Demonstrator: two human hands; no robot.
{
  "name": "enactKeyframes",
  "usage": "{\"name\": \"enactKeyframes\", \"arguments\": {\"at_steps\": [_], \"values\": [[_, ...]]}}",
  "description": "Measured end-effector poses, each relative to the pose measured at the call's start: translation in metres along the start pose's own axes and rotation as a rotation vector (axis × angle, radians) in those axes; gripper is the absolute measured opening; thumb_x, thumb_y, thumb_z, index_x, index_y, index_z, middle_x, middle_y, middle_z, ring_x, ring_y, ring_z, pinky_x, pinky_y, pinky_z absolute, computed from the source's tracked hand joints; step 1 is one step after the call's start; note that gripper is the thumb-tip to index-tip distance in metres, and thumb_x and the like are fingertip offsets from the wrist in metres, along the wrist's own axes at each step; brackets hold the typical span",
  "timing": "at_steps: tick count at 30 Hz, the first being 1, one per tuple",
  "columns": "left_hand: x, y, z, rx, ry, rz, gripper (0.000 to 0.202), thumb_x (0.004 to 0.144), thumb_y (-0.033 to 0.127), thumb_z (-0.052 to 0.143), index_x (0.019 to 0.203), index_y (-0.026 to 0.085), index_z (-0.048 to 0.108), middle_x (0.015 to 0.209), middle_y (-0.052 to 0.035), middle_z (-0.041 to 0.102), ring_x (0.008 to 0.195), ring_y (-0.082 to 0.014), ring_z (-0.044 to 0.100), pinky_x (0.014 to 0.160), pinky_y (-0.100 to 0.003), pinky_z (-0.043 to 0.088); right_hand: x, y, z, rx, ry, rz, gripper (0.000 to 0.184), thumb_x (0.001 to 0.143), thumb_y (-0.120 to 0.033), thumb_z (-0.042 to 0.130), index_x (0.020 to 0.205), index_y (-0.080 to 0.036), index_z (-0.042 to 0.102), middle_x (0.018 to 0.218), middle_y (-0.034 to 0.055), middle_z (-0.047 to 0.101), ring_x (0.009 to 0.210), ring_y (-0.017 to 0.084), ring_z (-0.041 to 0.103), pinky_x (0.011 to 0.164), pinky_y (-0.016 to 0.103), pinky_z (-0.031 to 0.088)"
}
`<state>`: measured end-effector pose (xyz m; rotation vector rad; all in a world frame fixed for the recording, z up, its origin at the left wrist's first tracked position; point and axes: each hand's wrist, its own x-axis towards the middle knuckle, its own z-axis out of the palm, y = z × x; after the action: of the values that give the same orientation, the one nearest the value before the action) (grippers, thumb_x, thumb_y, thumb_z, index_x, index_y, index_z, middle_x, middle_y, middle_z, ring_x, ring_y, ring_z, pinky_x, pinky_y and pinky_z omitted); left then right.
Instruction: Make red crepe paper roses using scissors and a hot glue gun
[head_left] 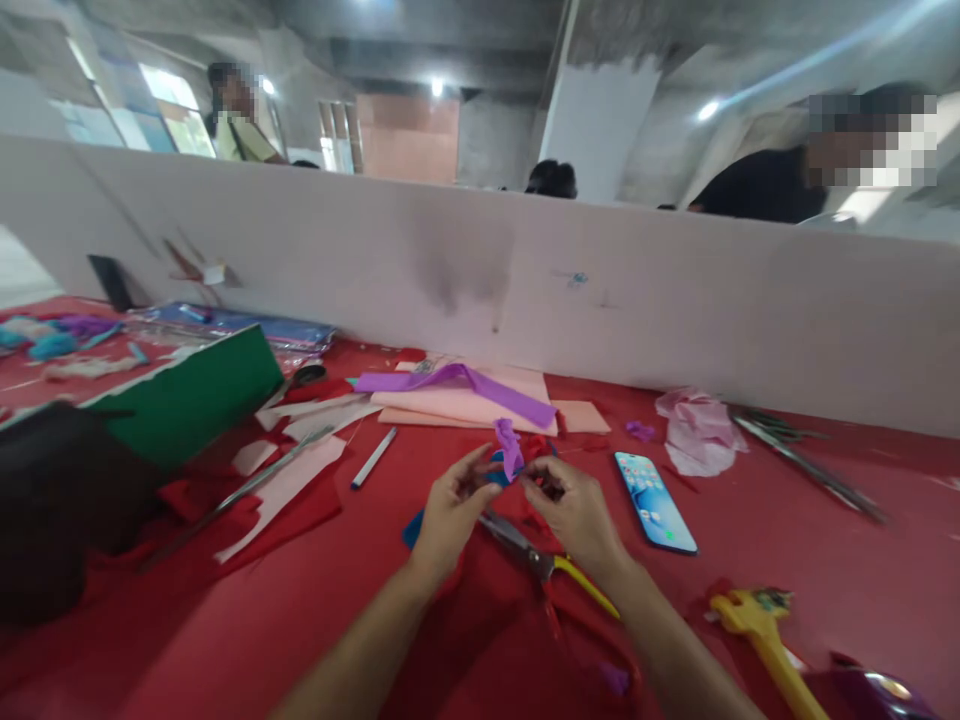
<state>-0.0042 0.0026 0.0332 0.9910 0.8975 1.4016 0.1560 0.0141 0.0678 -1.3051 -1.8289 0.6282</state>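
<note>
A small gathered piece of purple crepe paper [508, 448] stands upright between my two hands. My left hand [454, 505] curls its thumb and fingers at the lower left of the piece, and its exact contact is partly hidden. From the other side my right hand [571, 503] pinches at the base. Beneath the hands lie scissors [538, 562] with yellow and red handles, on the red tabletop [360, 620]. Blue scraps [412, 530] and red scraps lie under and behind the fingers.
Behind the hands, a purple strip [480, 382] rests on peach paper sheets [517, 385]. A white marker [373, 458] is to the left. On the right are a phone [655, 503], crumpled pink paper [697, 430] and a yellow glue gun [769, 635]. A white partition [360, 260] stands behind, with people beyond.
</note>
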Motion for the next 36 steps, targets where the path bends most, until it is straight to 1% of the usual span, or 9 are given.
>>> {"name": "enactKeyframes", "arguments": {"at_steps": [3, 8, 13, 20, 25, 28, 31, 33, 36], "values": [[-0.002, 0.001, 0.003, -0.027, -0.044, 0.024, 0.051, 0.064, 0.02, 0.075, 0.114, 0.018, 0.063, 0.097, -0.007, 0.07, 0.083, -0.0172, 0.063, 0.076, -0.028, 0.049, -0.021, -0.007, 0.008, -0.042, -0.023, -0.049, 0.012, 0.082, -0.026, 0.054, 0.079, -0.019, 0.062, 0.065, -0.0006, 0.062, 0.053, 0.012, 0.052, 0.052, 0.022, 0.04], [-0.008, 0.003, 0.008, 0.023, -0.054, 0.019, 0.031, 0.067, 0.019, 0.071, 0.097, 0.016, 0.069, 0.087, -0.0046, 0.071, 0.08, -0.0168, 0.062, 0.076, -0.028, 0.048, -0.027, 0.0, 0.012, -0.112, -0.065, -0.075, 0.013, 0.084, -0.027, 0.053, 0.084, -0.019, 0.063, 0.074, 0.0014, 0.064, 0.061, 0.014, 0.056, 0.059, 0.024, 0.043], [-0.007, 0.004, 0.012, -0.003, 0.042, -0.004, 0.02, 0.067, 0.021, 0.07, 0.086, 0.014, 0.07, 0.083, -0.0042, 0.071, 0.078, -0.0169, 0.063, 0.076, -0.029, 0.048, -0.026, 0.009, 0.014, -0.102, -0.12, -0.105, 0.017, 0.088, -0.025, 0.046, 0.091, -0.02, 0.062, 0.09, 0.0059, 0.067, 0.078, 0.018, 0.061, 0.069, 0.028, 0.046], [-0.002, 0.005, 0.007, -0.007, 0.162, 0.014, 0.014, 0.065, 0.023, 0.071, 0.076, 0.014, 0.069, 0.077, -0.0042, 0.069, 0.075, -0.0173, 0.061, 0.07, -0.028, 0.048, -0.024, 0.03, 0.006, -0.299, -0.157, -0.187, 0.021, 0.091, -0.024, 0.039, 0.092, -0.021, 0.06, 0.091, 0.0059, 0.066, 0.081, 0.019, 0.062, 0.074, 0.031, 0.046], [0.002, 0.006, 0.003, 0.021, 0.175, 0.022, 0.014, 0.066, 0.024, 0.07, 0.077, 0.014, 0.069, 0.078, -0.0045, 0.069, 0.073, -0.0167, 0.061, 0.067, -0.027, 0.047, -0.017, 0.052, -0.01, -0.48, -0.1, -0.085, 0.02, 0.087, -0.025, 0.038, 0.085, -0.022, 0.058, 0.089, 0.0052, 0.067, 0.078, 0.021, 0.064, 0.069, 0.032, 0.045], [0.002, 0.005, -0.001, 0.03, 0.144, -0.105, 0.022, 0.064, 0.017, 0.067, 0.086, 0.014, 0.069, 0.069, -0.0013, 0.067, 0.059, -0.0116, 0.056, 0.056, -0.022, 0.041, -0.015, 0.059, -0.014, -0.448, -0.06, -0.015, 0.018, 0.085, -0.029, 0.04, 0.083, -0.024, 0.057, 0.085, 0.0046, 0.069, 0.073, 0.021, 0.065, 0.065, 0.031, 0.046], [0.004, 0.004, -0.01, 0.125, 0.006, -0.396, 0.017, 0.057, 0.01, 0.065, 0.074, 0.014, 0.068, 0.051, 0.0025, 0.06, 0.041, -0.0066, 0.042, 0.044, -0.02, 0.031, -0.013, 0.062, -0.013, -0.357, -0.048, 0.028, 0.019, 0.083, -0.035, 0.042, 0.08, -0.025, 0.058, 0.079, 0.0034, 0.07, 0.068, 0.02, 0.066, 0.062, 0.03, 0.047], [0.009, 0.01, -0.019, 0.134, -0.059, -0.481, 0.013, 0.054, 0.01, 0.066, 0.067, 0.014, 0.067, 0.048, 0.0019, 0.058, 0.039, -0.0064, 0.041, 0.042, -0.02, 0.031, -0.012, 0.063, -0.012, -0.309, -0.048, 0.03, 0.018, 0.082, -0.037, 0.044, 0.077, -0.026, 0.058, 0.075, 0.0026, 0.07, 0.065, 0.02, 0.066, 0.059, 0.029, 0.048], [0.02, 0.024, -0.034, -0.187, 0.165, -0.176, 0.026, 0.058, 0.016, 0.069, 0.083, 0.017, 0.07, 0.079, -0.0039, 0.069, 0.065, -0.0112, 0.061, 0.06, -0.021, 0.046, -0.011, 0.062, -0.01, -0.27, -0.046, 0.03, 0.017, 0.079, -0.039, 0.047, 0.073, -0.027, 0.058, 0.069, 0.0017, 0.07, 0.059, 0.02, 0.065, 0.055, 0.028, 0.047]]}}
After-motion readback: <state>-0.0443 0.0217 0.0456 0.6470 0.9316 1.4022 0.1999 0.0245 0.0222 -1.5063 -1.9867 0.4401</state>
